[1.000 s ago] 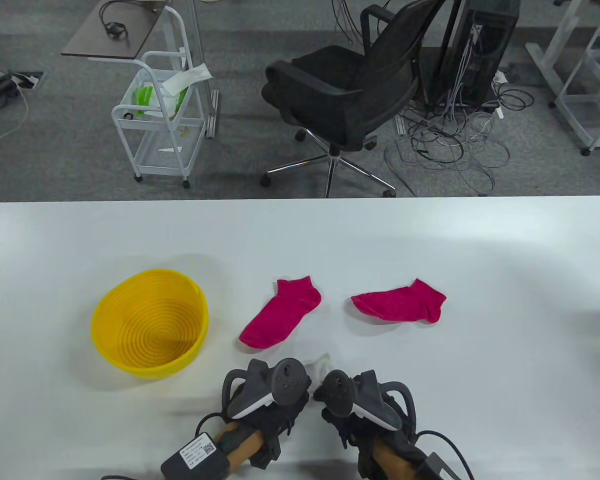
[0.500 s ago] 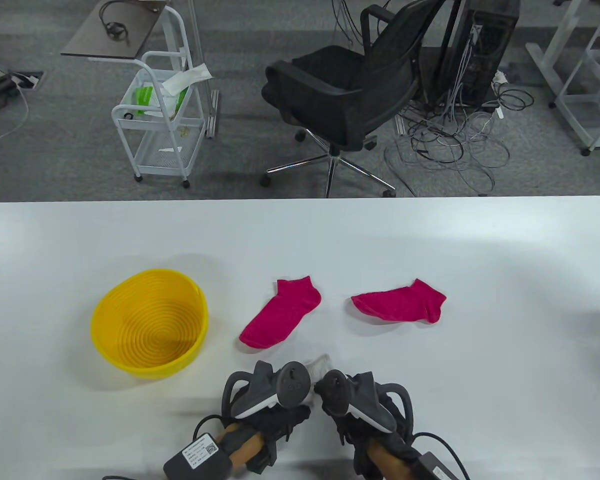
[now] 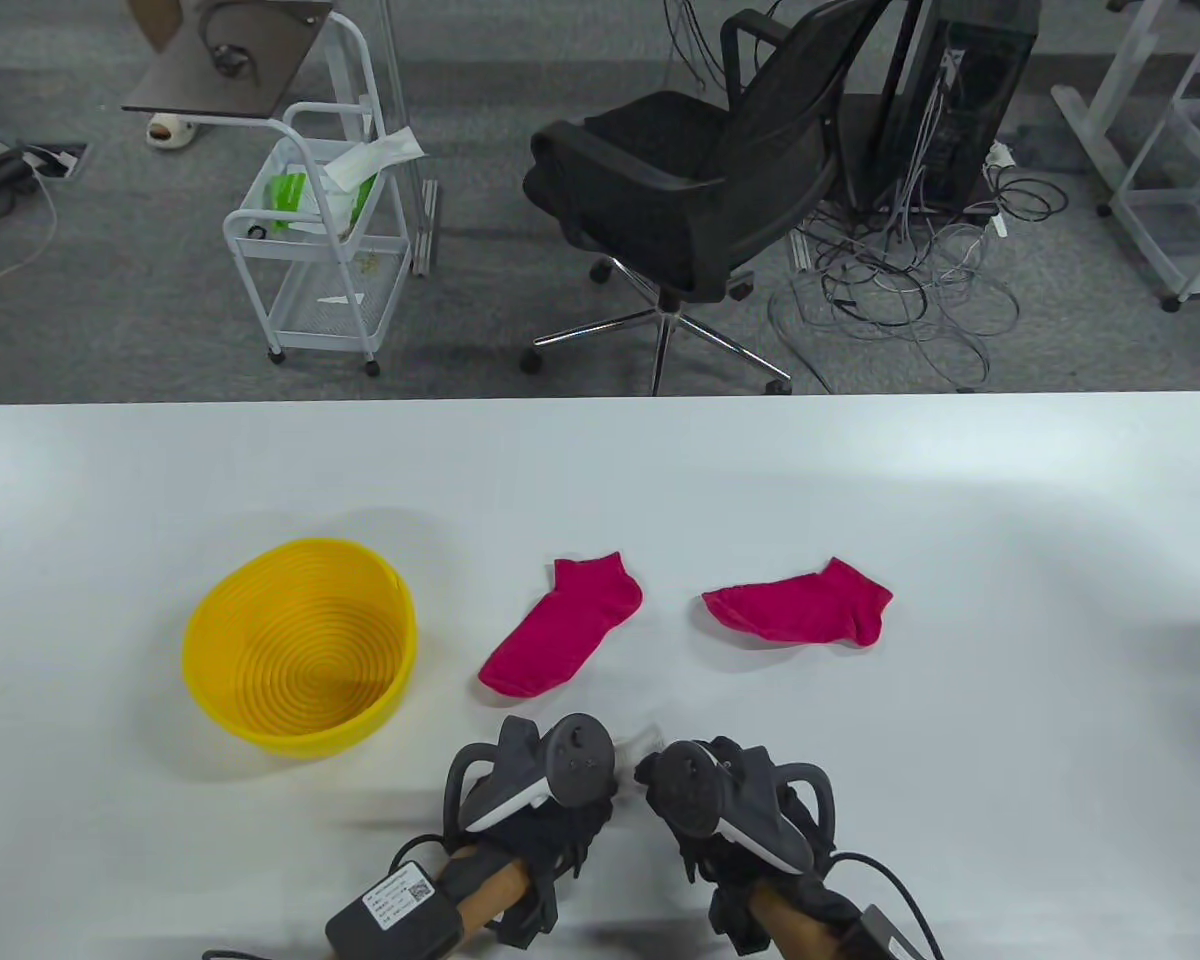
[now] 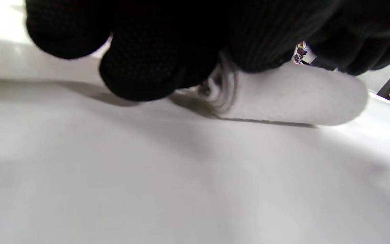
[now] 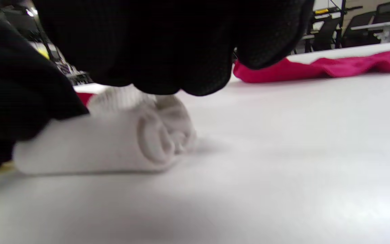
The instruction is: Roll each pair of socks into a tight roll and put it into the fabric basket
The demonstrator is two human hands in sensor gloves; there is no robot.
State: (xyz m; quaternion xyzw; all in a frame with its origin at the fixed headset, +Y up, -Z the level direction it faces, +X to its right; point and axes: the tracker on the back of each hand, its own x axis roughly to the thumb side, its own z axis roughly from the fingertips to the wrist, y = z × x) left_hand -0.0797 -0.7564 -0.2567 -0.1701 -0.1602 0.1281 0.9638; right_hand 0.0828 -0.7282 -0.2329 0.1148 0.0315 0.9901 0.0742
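At bottom centre of the table view, left hand [image 3: 545, 800] and right hand [image 3: 725, 810] curl their fingers onto a white sock roll [image 5: 113, 145] lying on the table [image 3: 960, 500]; basket [image 3: 300, 650] sits left.

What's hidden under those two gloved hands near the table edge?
A rolled white sock roll lies on the table, with the left hand and right hand curled over it. Its spiral end shows; the part beneath the fingers is covered.
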